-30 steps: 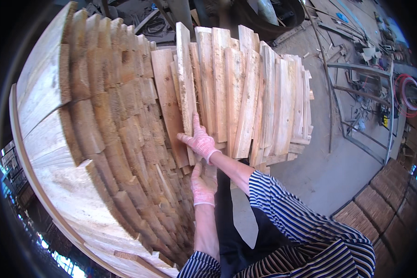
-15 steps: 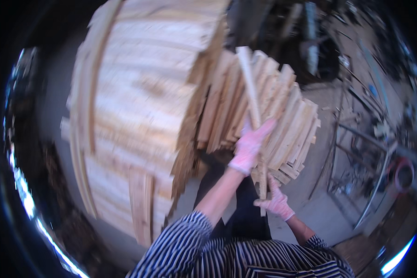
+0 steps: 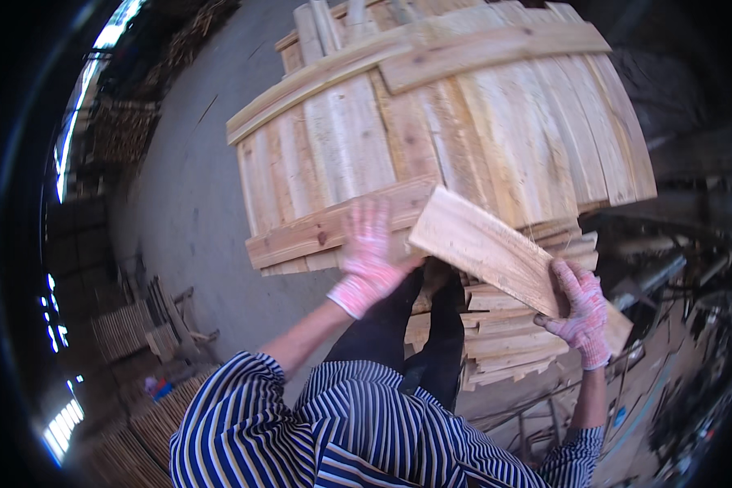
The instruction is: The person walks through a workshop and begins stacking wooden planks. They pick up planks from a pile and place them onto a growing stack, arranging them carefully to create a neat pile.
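Note:
A short wooden plank (image 3: pixel 488 248) slants in front of me, its far-left end over the edge of a large stack of boards (image 3: pixel 496 130). My right hand (image 3: pixel 581 313), in a pink-and-white knit glove, grips the plank near its lower right end, thumb on one side and fingers on the other. My left hand (image 3: pixel 370 256), gloved alike and slightly blurred, has its fingers outstretched over a crosswise board (image 3: pixel 301 236) along the stack's near edge. Whether its fingers press on that board I cannot tell. The left thumb points toward the held plank's end.
More crosswise boards (image 3: pixel 496 53) lie over the stack's far part. Beside my legs is a lower pile of planks (image 3: pixel 512 342). Metal frames and clutter (image 3: pixel 667 366) stand at the right. Grey concrete floor (image 3: pixel 195 195) stretches left, with bundled wood (image 3: pixel 126 329) beyond.
My view has swung round toward the big stack. The plank, earlier upright edge-on between both hands, now lies slanted in the right hand alone. My left hand has moved to the near crosswise board.

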A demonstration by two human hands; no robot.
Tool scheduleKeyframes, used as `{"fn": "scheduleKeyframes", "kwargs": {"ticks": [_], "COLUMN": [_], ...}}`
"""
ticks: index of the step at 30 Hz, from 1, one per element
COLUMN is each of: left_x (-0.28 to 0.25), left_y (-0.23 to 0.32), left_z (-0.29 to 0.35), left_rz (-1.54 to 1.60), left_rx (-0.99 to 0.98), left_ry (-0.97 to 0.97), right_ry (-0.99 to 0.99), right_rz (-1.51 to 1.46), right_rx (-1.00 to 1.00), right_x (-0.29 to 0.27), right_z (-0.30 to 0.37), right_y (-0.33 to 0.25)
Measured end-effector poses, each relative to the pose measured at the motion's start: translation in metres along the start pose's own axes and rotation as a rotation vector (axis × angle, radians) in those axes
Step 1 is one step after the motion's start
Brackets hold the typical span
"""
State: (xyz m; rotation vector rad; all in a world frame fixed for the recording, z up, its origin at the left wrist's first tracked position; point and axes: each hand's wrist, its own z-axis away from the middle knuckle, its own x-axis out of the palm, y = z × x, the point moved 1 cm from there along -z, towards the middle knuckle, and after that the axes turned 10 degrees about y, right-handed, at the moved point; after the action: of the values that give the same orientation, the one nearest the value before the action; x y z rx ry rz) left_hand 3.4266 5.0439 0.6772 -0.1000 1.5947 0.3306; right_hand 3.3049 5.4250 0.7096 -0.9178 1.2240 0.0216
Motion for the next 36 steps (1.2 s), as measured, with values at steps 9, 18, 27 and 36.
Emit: {"fn": "scheduleKeyframes", "kwargs": {"ticks": [9, 18, 27, 36], "left_x": [-0.009, -0.017, -0.012, -0.019], "left_y": [-0.127, -0.116, -0.107, -0.088], "left_z": [-0.016, -0.048, -0.054, -0.037], "left_rz": [0.047, 0.107, 0.104, 0.065], "left_rx": [-0.018, 0.016, -0.009, 0.076], "left_ry": [-0.237, -0.158, -0.262, -0.089], "right_ry": [-0.091, -0.219, -0.123, -0.06], "right_rz": [0.289, 0.312, 0.389, 0.408], "right_rx": [-0.527, -0.392, -0.346, -0.363], "right_x": [-0.013, -0.021, -0.013, 0.0], "right_z": [-0.148, -0.214, -0.191, -0.185], "right_y": [-0.014, 0.038, 0.063, 0.062]}}
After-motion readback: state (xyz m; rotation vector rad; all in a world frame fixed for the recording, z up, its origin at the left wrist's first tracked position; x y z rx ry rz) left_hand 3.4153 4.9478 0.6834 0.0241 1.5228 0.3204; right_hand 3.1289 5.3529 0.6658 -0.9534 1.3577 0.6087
